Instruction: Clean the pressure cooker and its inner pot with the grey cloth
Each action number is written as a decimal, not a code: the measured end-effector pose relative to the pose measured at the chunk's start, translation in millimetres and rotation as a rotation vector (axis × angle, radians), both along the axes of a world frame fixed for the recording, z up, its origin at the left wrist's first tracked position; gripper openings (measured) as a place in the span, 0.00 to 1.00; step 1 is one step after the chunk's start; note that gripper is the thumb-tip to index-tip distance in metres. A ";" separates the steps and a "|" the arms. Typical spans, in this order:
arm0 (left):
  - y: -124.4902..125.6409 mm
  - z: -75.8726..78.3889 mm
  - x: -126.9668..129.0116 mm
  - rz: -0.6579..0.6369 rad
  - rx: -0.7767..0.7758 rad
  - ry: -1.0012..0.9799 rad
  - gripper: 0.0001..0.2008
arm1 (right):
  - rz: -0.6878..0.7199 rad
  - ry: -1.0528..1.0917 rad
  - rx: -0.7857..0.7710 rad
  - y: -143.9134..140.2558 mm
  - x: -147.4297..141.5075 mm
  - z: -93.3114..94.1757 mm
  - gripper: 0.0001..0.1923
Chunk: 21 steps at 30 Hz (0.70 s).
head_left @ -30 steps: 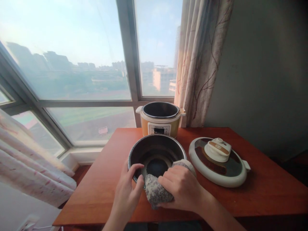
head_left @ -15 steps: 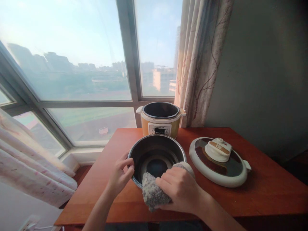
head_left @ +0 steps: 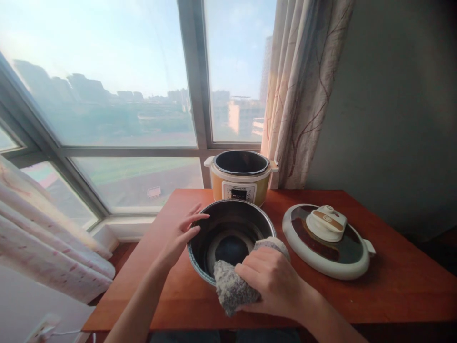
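Observation:
A dark inner pot (head_left: pixel 232 224) with a pale rim stands tilted toward me near the front of the table. At its left rim is my left hand (head_left: pixel 182 236), fingers stretched out and apart, the tips over the edge; whether they touch it I cannot tell. My right hand (head_left: pixel 269 281) is closed around a grey fuzzy cloth (head_left: pixel 233 288), which lies over the pot's front right rim. Part of the cloth bulges out beyond the knuckles. The hand and cloth hide that stretch of rim.
Behind the pot stands a yellow and white electric cooker (head_left: pixel 241 178), its top uncovered. To the right lies a round glass lid (head_left: pixel 326 240) with a white rim and handle. All rest on a reddish wooden table (head_left: pixel 389 290). Windows and curtains (head_left: pixel 303 95) border the back.
My left hand has uncurled, its fingers now spread, and shifted slightly up along the rim. The pot has turned or tilted a little. My right hand keeps the cloth at the front right rim.

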<state>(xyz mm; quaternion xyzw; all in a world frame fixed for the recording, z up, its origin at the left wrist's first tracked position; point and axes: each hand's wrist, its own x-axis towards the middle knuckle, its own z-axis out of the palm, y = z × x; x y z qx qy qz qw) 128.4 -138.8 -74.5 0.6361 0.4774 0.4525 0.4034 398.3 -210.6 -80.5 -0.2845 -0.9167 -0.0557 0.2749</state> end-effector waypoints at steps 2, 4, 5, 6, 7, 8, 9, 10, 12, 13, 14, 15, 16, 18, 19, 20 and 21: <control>-15.9 1.3 4.7 0.125 0.030 -0.043 0.23 | -0.016 -0.002 -0.016 -1.1 -0.9 0.3 0.27; -35.3 -1.1 11.8 0.241 0.069 -0.051 0.23 | -0.039 -0.005 -0.033 -2.9 -2.2 1.8 0.26; -45.7 -4.0 16.6 0.284 0.101 -0.029 0.21 | -0.054 -0.007 -0.046 -4.1 -3.1 2.9 0.26; -55.9 -8.0 22.1 0.320 0.140 0.015 0.18 | -0.071 -0.008 -0.061 -5.3 -4.1 4.3 0.26; -65.5 -12.5 28.2 0.356 0.179 0.063 0.16 | -0.087 -0.009 -0.076 -6.6 -5.2 5.7 0.25; -74.0 -17.2 34.8 0.385 0.207 0.105 0.14 | -0.103 -0.008 -0.090 -7.8 -6.5 7.0 0.25; -80.9 -21.5 41.4 0.410 0.226 0.136 0.13 | -0.117 -0.008 -0.100 -8.8 -7.8 8.0 0.25; -85.9 -25.2 47.8 0.429 0.229 0.155 0.12 | -0.128 -0.008 -0.106 -9.6 -9.1 8.6 0.24; -90.8 -29.5 58.0 0.453 0.199 0.168 0.12 | -0.139 -0.003 -0.100 -10.6 -11.4 8.4 0.23; -91.0 -30.0 61.1 0.461 0.176 0.168 0.12 | -0.141 0.003 -0.091 -10.7 -12.3 7.5 0.23; -90.0 -29.4 62.7 0.461 0.156 0.170 0.12 | -0.142 0.009 -0.079 -10.7 -13.1 6.4 0.23; -88.3 -27.8 62.6 0.451 0.143 0.179 0.11 | -0.139 0.019 -0.064 -10.7 -13.8 5.0 0.23; -86.1 -25.5 61.1 0.430 0.141 0.194 0.10 | -0.134 0.030 -0.048 -10.7 -14.4 3.6 0.23; -80.3 -19.4 54.6 0.357 0.161 0.244 0.07 | -0.121 0.047 -0.022 -11.1 -15.2 1.4 0.24; -76.8 -16.0 50.1 0.305 0.172 0.272 0.06 | -0.115 0.049 -0.016 -11.5 -15.3 0.7 0.24; -72.6 -12.6 45.2 0.249 0.178 0.298 0.05 | -0.113 0.050 -0.013 -11.9 -15.2 0.1 0.24; -67.7 -9.3 40.0 0.193 0.179 0.320 0.05 | -0.113 0.047 -0.015 -12.1 -14.8 -0.2 0.24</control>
